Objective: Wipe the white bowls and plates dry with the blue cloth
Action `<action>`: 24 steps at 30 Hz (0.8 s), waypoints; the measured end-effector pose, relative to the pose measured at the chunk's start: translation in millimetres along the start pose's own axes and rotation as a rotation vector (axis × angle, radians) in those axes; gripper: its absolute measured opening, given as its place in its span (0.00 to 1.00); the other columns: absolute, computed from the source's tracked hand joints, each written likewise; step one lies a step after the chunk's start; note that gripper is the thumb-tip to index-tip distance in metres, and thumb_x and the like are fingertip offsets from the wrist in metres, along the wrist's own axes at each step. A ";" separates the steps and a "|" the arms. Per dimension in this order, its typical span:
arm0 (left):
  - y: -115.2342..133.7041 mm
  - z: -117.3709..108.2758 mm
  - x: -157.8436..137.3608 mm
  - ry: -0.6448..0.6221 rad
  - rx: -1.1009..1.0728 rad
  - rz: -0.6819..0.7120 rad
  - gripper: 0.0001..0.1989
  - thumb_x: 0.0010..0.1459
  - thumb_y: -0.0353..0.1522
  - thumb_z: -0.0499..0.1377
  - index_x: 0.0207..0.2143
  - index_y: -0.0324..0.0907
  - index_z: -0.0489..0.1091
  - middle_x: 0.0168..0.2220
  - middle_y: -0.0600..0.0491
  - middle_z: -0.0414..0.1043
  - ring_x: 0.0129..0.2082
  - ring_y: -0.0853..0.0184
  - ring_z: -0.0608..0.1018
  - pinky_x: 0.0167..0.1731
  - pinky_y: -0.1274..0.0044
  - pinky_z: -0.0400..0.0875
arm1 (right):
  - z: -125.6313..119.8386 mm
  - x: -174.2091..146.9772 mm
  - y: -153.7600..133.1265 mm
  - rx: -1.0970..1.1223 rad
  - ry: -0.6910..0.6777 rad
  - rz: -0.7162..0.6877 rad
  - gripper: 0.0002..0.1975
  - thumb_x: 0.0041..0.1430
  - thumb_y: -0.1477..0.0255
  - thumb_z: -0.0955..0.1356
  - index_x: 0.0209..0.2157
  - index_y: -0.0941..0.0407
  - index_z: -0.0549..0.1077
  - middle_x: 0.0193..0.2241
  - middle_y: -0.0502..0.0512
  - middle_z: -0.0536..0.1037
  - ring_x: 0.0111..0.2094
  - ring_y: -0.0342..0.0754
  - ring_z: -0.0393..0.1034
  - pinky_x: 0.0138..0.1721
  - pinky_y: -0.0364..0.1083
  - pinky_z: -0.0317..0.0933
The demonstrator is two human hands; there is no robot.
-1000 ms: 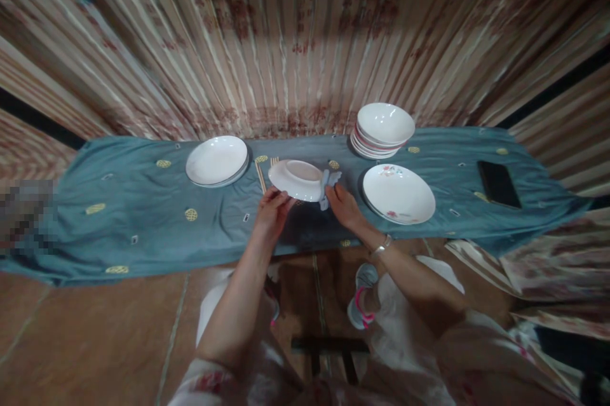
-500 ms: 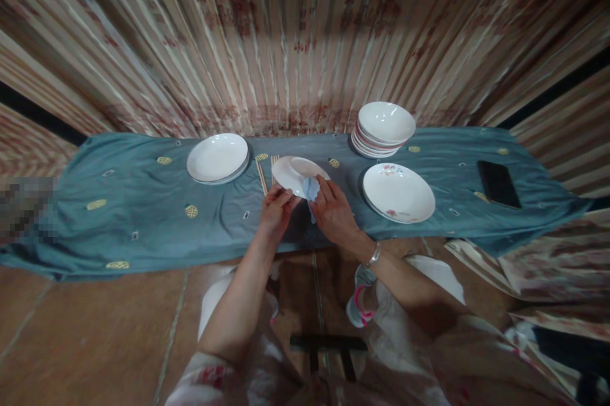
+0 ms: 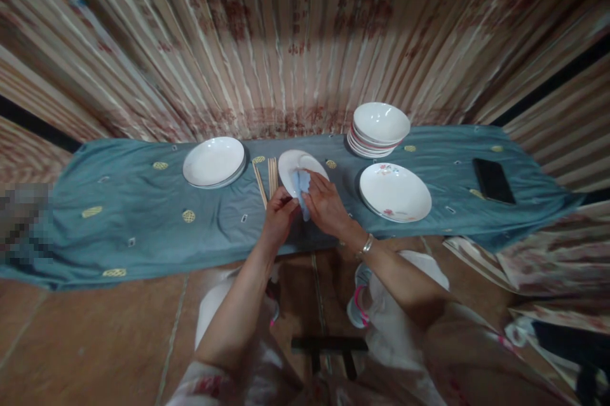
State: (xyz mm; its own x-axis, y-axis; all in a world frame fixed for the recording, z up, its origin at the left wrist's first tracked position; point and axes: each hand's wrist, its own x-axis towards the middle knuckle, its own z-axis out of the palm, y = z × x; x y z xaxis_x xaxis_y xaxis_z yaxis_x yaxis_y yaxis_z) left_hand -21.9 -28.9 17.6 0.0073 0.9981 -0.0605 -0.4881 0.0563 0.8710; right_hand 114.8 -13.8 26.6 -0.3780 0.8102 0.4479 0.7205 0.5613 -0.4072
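Observation:
My left hand (image 3: pixel 281 212) is closed on the near edge of a small white plate (image 3: pixel 291 163), thumb on top. The plate is held above the table, tilted so that its inner face shows. In my right hand (image 3: pixel 325 201) is a light blue cloth (image 3: pixel 303 185), pressed against the plate's inside; the fingers hide part of both. Just left of the plate lie several light wooden chopsticks (image 3: pixel 272 176), some bunched and some apart at an angle.
A short stack of white plates (image 3: pixel 214 161) stands on the left of the blue-green tablecloth (image 3: pixel 157 222). To the right are stacked white bowls (image 3: pixel 381 123), flower-patterned plates (image 3: pixel 395 193) and a flat black object (image 3: pixel 494 180). A pleated curtain (image 3: pixel 295 31) hangs behind.
The plate has turned in my left hand, showing more of its inner face. My right hand has slid the cloth left and inward over it. The view has shifted slightly.

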 end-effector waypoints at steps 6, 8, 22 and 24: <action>-0.9 0.8 -1.5 -0.002 0.044 -0.009 0.13 0.43 0.33 0.68 0.33 0.43 0.71 0.32 0.57 0.75 0.33 0.70 0.75 0.36 0.77 0.71 | 3.1 19.9 15.4 0.074 -0.007 -0.003 0.19 0.70 0.69 0.57 0.53 0.64 0.69 0.59 0.73 0.68 0.65 0.57 0.57 0.64 0.60 0.54; -0.9 0.7 -1.7 -0.011 0.043 -0.011 0.14 0.43 0.33 0.68 0.33 0.43 0.71 0.33 0.56 0.75 0.34 0.69 0.75 0.38 0.76 0.72 | 5.7 25.8 22.2 0.078 -0.008 0.003 0.18 0.70 0.68 0.57 0.50 0.63 0.70 0.57 0.73 0.70 0.64 0.58 0.59 0.63 0.61 0.55; 0.8 -2.3 -0.2 -0.006 0.078 -0.012 0.15 0.42 0.33 0.69 0.34 0.43 0.70 0.33 0.55 0.75 0.36 0.67 0.76 0.39 0.73 0.73 | 6.3 20.5 49.4 0.017 -0.011 0.158 0.17 0.70 0.68 0.56 0.46 0.63 0.71 0.57 0.74 0.70 0.61 0.60 0.63 0.61 0.61 0.59; 2.6 -1.3 0.2 -0.001 0.079 -0.014 0.14 0.42 0.33 0.68 0.33 0.43 0.70 0.32 0.56 0.75 0.35 0.67 0.76 0.39 0.73 0.73 | 5.3 13.2 50.3 0.005 -0.016 0.173 0.17 0.70 0.68 0.56 0.45 0.62 0.71 0.55 0.73 0.72 0.58 0.60 0.67 0.58 0.60 0.62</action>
State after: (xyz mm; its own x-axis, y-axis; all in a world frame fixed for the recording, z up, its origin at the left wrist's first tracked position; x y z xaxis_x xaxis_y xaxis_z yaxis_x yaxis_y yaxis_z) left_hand -24.3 -28.6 19.2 0.0147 0.9972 -0.0729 -0.4174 0.0724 0.9058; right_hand 142.9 26.0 7.8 -0.2577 0.8972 0.3585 0.7730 0.4141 -0.4807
